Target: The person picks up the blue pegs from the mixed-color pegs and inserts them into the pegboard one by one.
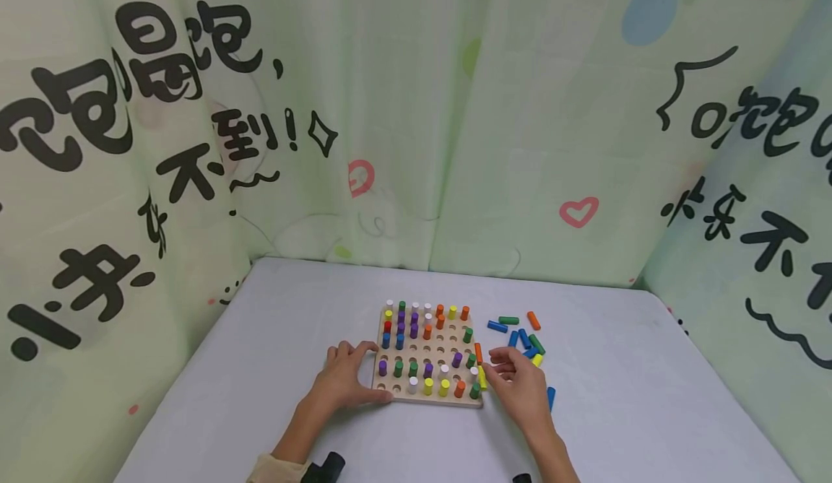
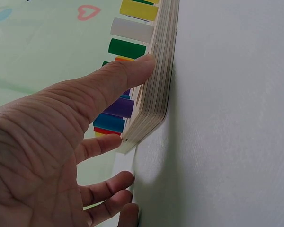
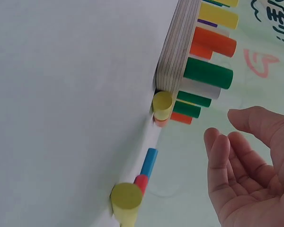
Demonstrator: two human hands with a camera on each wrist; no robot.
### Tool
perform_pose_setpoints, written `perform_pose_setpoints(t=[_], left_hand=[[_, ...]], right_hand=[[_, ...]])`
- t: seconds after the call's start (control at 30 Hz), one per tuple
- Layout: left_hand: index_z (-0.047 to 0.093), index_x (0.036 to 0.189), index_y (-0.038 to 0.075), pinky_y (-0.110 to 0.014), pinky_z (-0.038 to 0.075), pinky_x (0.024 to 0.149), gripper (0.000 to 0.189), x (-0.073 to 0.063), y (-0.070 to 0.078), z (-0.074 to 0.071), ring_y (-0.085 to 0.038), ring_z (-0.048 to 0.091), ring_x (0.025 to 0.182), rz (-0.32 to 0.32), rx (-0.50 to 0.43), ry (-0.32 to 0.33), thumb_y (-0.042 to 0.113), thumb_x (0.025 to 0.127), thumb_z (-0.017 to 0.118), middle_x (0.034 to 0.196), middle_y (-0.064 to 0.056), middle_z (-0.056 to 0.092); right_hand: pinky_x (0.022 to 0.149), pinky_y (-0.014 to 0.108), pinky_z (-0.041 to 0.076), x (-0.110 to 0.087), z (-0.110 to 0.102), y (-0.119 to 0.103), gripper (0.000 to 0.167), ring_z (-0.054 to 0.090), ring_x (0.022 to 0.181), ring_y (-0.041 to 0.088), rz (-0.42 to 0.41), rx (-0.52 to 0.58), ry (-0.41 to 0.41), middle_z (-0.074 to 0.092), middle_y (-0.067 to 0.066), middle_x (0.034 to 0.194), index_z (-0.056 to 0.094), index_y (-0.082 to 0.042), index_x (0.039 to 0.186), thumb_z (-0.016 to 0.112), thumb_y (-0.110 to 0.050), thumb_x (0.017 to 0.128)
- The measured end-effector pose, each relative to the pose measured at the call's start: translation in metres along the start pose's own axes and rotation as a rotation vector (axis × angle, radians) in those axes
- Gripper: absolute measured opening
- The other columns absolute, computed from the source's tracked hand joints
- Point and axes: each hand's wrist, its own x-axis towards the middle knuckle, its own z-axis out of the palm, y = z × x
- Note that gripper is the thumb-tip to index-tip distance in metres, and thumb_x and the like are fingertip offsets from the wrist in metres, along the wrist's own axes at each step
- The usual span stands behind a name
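A wooden pegboard [image 1: 448,353] with rows of round holes lies flat, holding coloured pegs upright. My left hand [image 1: 344,382] grips its near left corner; the thumb [image 2: 141,70] presses the front edge and the forefinger touches the left side. The other left fingers are spread loosely off the board. Just right of the board hovers my right hand [image 1: 520,385], its thumb and fingers apart with nothing between them in the right wrist view. Close by those fingers, a loose yellow peg [image 3: 162,105] and an orange peg [image 1: 478,353] lie along the board's right side.
Beyond my right hand are scattered loose pegs, among them a green peg [image 1: 508,320], an orange peg [image 1: 534,320] and several blue ones. One blue peg [image 1: 551,396] lies beside the right wrist. A white table [image 1: 260,338] carries everything; printed curtains [image 1: 507,144] hang around it.
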Motion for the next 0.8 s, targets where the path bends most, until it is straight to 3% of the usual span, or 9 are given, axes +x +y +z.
perform_pose_setpoints(t=[0.37,0.53,0.8], left_hand=[[0.057,0.139,0.022,-0.047,0.051,0.081,0.088,-0.001,-0.001,0.000,-0.030,0.041,0.107,0.004,-0.010,-0.003,0.052,0.065,0.094,0.115,-0.012,0.050],[0.057,0.139,0.023,-0.047,0.052,0.082,0.087,0.001,-0.002,0.001,-0.030,0.041,0.108,0.004,-0.003,-0.003,0.053,0.066,0.093,0.115,-0.012,0.050],[0.057,0.139,0.023,-0.045,0.051,0.080,0.087,0.002,-0.002,0.001,-0.029,0.041,0.107,0.001,-0.005,-0.008,0.052,0.065,0.094,0.115,-0.012,0.050]], right_hand=[[0.077,0.028,0.058,0.001,-0.014,0.008,0.029,0.069,0.087,0.022,0.040,-0.017,-0.005,0.072,0.014,0.106,0.069,0.002,0.113,0.079,-0.009,0.089],[0.068,0.018,0.049,0.000,-0.021,0.013,0.027,0.061,0.080,0.020,0.064,-0.049,0.015,0.072,0.015,0.105,0.069,0.002,0.111,0.080,-0.009,0.088],[0.056,0.020,0.041,0.001,-0.029,0.024,0.028,0.052,0.072,0.020,0.133,-0.075,0.013,0.071,0.019,0.103,0.068,0.001,0.107,0.082,-0.012,0.087]])
